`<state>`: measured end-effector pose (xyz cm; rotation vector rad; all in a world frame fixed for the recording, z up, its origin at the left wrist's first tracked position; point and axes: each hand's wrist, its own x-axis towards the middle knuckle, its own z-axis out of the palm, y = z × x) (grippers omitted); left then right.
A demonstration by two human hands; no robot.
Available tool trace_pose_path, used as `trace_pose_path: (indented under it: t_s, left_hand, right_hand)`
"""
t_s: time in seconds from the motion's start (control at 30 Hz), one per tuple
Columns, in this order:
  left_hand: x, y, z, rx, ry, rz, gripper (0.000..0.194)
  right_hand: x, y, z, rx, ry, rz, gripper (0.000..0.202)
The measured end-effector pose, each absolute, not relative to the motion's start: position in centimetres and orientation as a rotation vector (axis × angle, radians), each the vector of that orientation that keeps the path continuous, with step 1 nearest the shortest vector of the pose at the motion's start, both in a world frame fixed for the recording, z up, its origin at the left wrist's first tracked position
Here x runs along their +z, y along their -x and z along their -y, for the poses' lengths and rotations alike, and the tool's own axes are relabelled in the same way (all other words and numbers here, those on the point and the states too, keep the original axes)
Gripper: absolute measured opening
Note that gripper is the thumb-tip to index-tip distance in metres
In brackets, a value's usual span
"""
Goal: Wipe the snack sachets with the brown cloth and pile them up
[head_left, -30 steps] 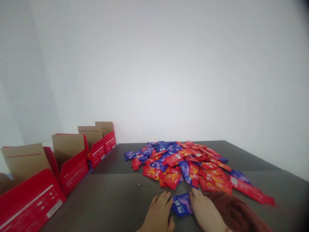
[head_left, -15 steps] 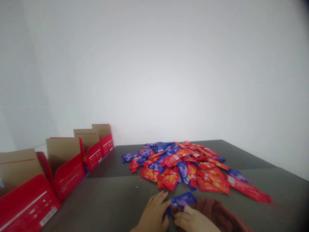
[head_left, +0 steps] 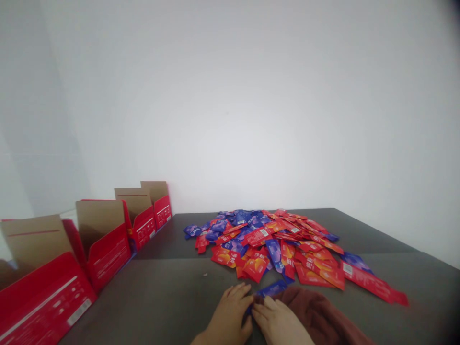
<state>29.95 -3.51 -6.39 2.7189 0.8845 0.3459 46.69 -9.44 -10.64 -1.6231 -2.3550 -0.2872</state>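
At the bottom centre, my left hand (head_left: 230,316) rests at the table with its fingers bent around the left side of a blue sachet (head_left: 273,288). My right hand (head_left: 278,320) lies over the near part of that sachet, fingers together, beside a reddish-brown sleeve. The hands almost touch and cover much of the sachet; what lies under the right fingers is hidden. Just beyond them spreads a pile of red sachets (head_left: 255,266) and blue sachets (head_left: 275,254).
Open red cardboard boxes (head_left: 109,258) with raised brown flaps stand in a row along the left side of the dark table (head_left: 161,292). A long red sachet (head_left: 373,283) lies at the right. A pale wall rises behind.
My right hand has shifted slightly left and over the blue sachet, so less of the sachet shows. The whole view has moved a little, with boxes and pile now slightly farther right.
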Motion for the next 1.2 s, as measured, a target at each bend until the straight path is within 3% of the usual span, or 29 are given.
trace_pose_path:
  t_s: [0.27,0.57,0.73,0.97,1.2]
  left_hand:
    - [-6.5,-30.0,3.3,0.299,-2.747,-0.870,0.051]
    - [-5.7,-30.1,3.9,0.262,-2.719,-0.852,0.066]
    - [-5.8,-30.0,4.2,0.298,-2.728,-0.834,0.061]
    - [-6.1,-29.5,3.7,0.290,-2.742,-0.823,0.058]
    - [-6.6,-29.9,3.6,0.361,-2.732,-0.836,0.060]
  right_hand:
    - [-7.2,-53.8,11.7,-0.383,1.923,2.166,0.044]
    - [-12.9,-54.1,12.4,-0.937,1.444,2.091,0.029]
    - [-11.6,-50.0,10.6,-0.843,1.380,2.180,0.017]
    - [-9.5,-50.7,11.3,-0.691,1.105,2.568,0.029]
    - [-9.2,-52.4,11.2,-0.435,1.646,2.312,0.040]
